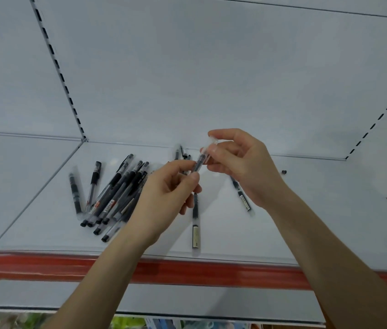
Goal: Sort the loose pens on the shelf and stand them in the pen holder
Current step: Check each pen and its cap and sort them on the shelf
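Both hands hold one clear-barrelled black pen above the white shelf. My left hand pinches its lower end between thumb and fingers. My right hand grips its upper, clear-capped end. A pile of several black pens lies on the shelf to the left. Under the hands lies a single pen, and another pen rests to the right, partly hidden by my right wrist. More pens lie by the back wall. No pen holder is in view.
A red price strip runs along the shelf's front edge. A small black cap or bit sits at the right near the back wall. Slotted uprights flank the white back panel. Packaged goods show on the level below.
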The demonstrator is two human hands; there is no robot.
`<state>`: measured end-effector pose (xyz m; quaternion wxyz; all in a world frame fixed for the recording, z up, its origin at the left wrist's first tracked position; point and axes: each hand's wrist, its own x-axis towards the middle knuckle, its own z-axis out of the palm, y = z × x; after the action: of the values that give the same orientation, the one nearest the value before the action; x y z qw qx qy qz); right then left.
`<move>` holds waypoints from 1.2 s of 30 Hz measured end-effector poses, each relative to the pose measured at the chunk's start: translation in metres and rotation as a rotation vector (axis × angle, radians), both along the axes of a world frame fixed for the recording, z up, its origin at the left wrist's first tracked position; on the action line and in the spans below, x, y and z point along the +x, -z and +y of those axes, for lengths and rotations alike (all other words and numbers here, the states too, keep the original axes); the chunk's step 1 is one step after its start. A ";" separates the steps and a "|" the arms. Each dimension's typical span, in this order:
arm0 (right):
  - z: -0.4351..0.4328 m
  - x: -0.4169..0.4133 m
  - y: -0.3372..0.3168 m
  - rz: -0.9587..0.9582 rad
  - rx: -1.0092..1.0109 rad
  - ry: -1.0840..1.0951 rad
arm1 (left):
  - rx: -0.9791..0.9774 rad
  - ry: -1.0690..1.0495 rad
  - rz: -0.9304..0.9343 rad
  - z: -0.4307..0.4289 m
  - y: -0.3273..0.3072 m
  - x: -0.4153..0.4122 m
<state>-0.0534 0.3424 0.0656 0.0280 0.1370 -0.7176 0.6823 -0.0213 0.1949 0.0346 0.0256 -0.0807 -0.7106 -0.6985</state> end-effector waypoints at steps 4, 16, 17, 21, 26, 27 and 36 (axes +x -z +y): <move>-0.001 0.002 0.001 0.021 0.009 0.008 | 0.000 -0.017 0.003 -0.001 0.000 0.003; -0.004 0.003 0.016 0.105 0.002 0.122 | -0.013 -0.101 0.044 0.006 0.007 0.000; -0.001 0.002 0.017 0.080 0.024 0.110 | -0.062 -0.109 0.048 0.006 0.008 -0.002; 0.024 -0.011 0.026 0.019 0.283 0.233 | -0.525 -0.270 0.192 -0.004 0.021 -0.014; 0.057 -0.015 0.046 -0.139 0.853 0.322 | -1.014 -0.441 0.209 -0.022 0.034 -0.024; 0.058 -0.014 0.050 -0.197 0.896 0.277 | -1.059 -0.443 0.197 -0.021 0.036 -0.025; 0.058 -0.015 0.056 -0.190 0.890 0.242 | -1.247 -0.381 0.130 -0.017 0.040 -0.023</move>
<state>-0.0682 0.4004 0.0094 -0.0200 -0.0120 -0.9506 0.3097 -0.0445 0.1776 -0.0053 0.1403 0.0047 -0.9812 -0.1324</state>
